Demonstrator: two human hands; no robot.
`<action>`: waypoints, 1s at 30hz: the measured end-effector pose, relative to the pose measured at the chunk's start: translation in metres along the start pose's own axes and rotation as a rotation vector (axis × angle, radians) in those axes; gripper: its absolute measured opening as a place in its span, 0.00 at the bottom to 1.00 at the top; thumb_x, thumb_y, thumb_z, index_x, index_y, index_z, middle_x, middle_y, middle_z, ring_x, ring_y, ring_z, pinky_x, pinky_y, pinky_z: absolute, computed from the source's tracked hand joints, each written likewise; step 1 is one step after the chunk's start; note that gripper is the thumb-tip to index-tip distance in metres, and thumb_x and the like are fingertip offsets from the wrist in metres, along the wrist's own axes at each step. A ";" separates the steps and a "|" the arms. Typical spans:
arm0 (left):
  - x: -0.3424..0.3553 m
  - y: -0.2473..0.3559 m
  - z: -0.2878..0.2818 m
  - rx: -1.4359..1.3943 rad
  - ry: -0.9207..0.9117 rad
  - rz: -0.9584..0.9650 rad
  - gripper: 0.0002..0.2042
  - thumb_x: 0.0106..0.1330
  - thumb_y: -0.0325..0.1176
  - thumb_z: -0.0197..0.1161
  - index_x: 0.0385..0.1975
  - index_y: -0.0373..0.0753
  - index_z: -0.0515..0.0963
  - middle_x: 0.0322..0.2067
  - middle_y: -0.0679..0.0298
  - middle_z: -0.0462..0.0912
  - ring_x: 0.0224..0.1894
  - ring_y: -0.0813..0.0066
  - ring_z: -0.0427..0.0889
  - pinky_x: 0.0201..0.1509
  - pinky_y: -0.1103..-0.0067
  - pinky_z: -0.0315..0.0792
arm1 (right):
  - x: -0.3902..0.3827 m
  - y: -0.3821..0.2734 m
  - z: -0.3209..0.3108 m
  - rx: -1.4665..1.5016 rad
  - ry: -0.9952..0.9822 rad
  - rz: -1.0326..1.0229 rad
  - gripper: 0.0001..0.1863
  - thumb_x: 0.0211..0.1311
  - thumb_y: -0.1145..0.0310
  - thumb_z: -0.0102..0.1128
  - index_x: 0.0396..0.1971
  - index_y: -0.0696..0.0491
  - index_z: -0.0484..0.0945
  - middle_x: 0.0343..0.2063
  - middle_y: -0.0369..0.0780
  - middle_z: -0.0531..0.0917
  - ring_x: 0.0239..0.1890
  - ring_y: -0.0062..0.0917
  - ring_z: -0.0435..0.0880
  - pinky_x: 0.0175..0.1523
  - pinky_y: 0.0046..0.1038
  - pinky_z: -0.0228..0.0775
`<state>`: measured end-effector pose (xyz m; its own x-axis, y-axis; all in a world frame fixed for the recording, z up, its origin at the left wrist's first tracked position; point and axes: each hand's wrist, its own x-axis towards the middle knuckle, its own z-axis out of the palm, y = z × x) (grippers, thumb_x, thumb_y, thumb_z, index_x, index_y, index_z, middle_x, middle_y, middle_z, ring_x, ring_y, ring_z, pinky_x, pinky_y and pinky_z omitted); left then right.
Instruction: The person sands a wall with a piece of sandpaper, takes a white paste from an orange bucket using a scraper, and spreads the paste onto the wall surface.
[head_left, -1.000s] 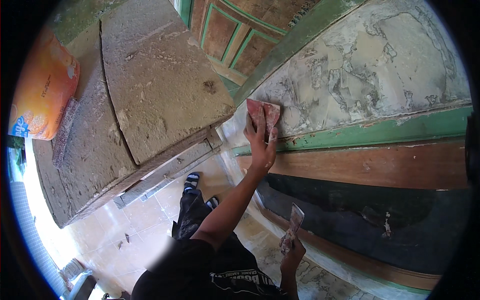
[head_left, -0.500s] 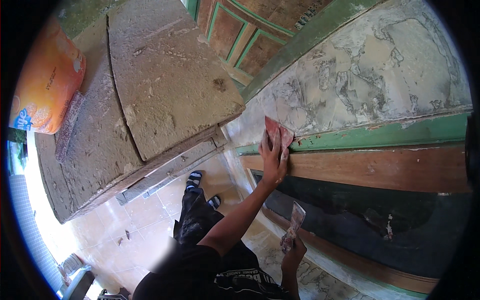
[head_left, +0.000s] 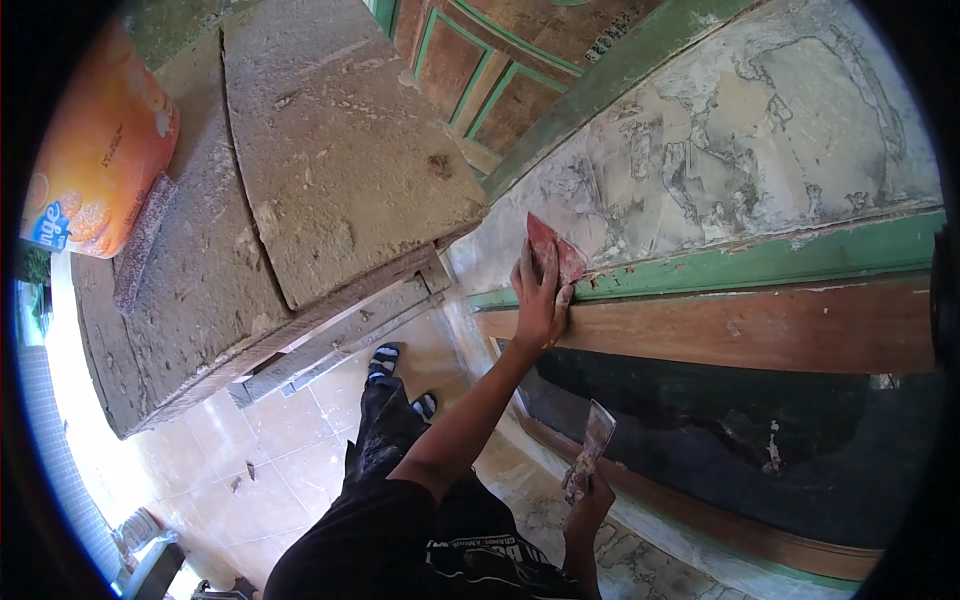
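My left hand (head_left: 542, 308) reaches up to the wall, fingers pressed along a flat red putty spreader (head_left: 552, 252). The spreader, dusted with pale marks, lies against the patchy grey-white wall (head_left: 700, 170), just above a green strip (head_left: 740, 262). Lower down, my right hand (head_left: 590, 498) grips the handle of a putty knife (head_left: 598, 432). Its metal blade points upward, smeared with pale residue, in front of a dark window pane. The handle is stained and partly covered by my fingers.
A rough concrete slab (head_left: 350, 170) juts out at the upper left. On it are an orange plastic package (head_left: 110, 150) and a long speckled strip (head_left: 140, 245). A wooden beam (head_left: 720, 328) runs above the dark glass (head_left: 680, 410). Tiled floor (head_left: 270, 470) shows below.
My left hand and the spreader have shifted slightly up and left in the picture. My right hand still holds the putty knife in nearly the same place.
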<state>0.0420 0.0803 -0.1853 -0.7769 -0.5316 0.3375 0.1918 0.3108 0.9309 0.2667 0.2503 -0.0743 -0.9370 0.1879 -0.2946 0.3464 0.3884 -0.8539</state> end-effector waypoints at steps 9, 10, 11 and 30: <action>-0.008 -0.002 0.005 -0.041 0.102 -0.096 0.27 0.60 0.33 0.57 0.60 0.34 0.62 0.61 0.39 0.57 0.60 0.44 0.57 0.62 0.61 0.53 | 0.003 -0.002 0.002 -0.031 0.049 0.049 0.12 0.60 0.71 0.55 0.38 0.64 0.76 0.24 0.35 0.74 0.29 0.18 0.70 0.36 0.22 0.64; -0.007 0.000 0.004 -0.046 0.104 -0.098 0.27 0.60 0.33 0.57 0.60 0.34 0.62 0.61 0.39 0.57 0.60 0.44 0.57 0.62 0.61 0.53 | 0.002 -0.003 0.001 -0.020 0.043 0.042 0.12 0.61 0.71 0.55 0.38 0.64 0.76 0.24 0.35 0.75 0.28 0.18 0.70 0.35 0.22 0.64; -0.007 0.001 0.002 -0.082 0.116 -0.138 0.26 0.60 0.33 0.59 0.59 0.34 0.64 0.60 0.40 0.59 0.59 0.45 0.59 0.61 0.62 0.54 | 0.002 -0.004 0.000 -0.009 0.038 0.034 0.11 0.61 0.71 0.54 0.38 0.64 0.76 0.24 0.35 0.75 0.28 0.18 0.70 0.35 0.22 0.64; -0.064 -0.012 -0.076 -0.590 -0.021 -0.524 0.22 0.58 0.38 0.57 0.51 0.35 0.72 0.47 0.53 0.76 0.48 0.60 0.75 0.53 0.67 0.68 | 0.004 -0.027 -0.003 0.102 -0.024 0.022 0.14 0.65 0.64 0.51 0.34 0.63 0.75 0.20 0.34 0.72 0.21 0.14 0.67 0.26 0.18 0.60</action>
<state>0.1347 0.0511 -0.2074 -0.8641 -0.4761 -0.1633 0.0791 -0.4488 0.8901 0.2535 0.2431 -0.0517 -0.9303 0.1734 -0.3232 0.3618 0.2900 -0.8860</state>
